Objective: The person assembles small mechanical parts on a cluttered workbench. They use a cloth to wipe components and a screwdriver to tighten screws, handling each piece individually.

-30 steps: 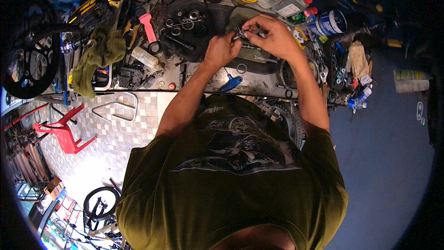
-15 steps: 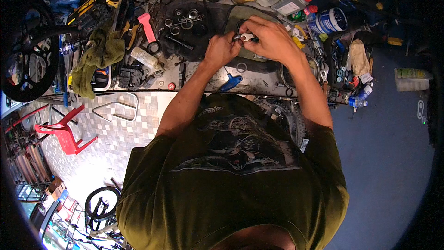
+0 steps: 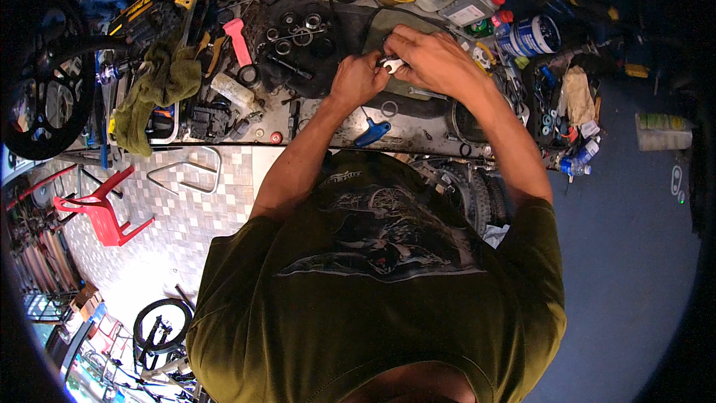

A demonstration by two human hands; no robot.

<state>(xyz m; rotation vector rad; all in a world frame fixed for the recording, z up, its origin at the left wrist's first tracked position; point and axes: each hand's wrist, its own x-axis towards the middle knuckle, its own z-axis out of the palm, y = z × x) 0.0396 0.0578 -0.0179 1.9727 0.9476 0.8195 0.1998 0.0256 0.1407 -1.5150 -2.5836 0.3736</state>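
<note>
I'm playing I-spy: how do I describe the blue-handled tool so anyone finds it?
Find the long cluttered workbench, then the left hand. Closer to the front edge lies the blue-handled tool, beside a flat grey ring; its chunky bright-blue handle sets it apart.

From here I see a floor of small pale tiles (image 3: pixel 179 224) in beige and grey on the left, washed nearly white by strong light lower down. A red plastic chair (image 3: pixel 107 225) stands on it. A long workbench (image 3: pixel 410 133) spans the room; to the right, a plain blue-grey surface (image 3: pixel 619 254) lies in dimmer light.
</note>
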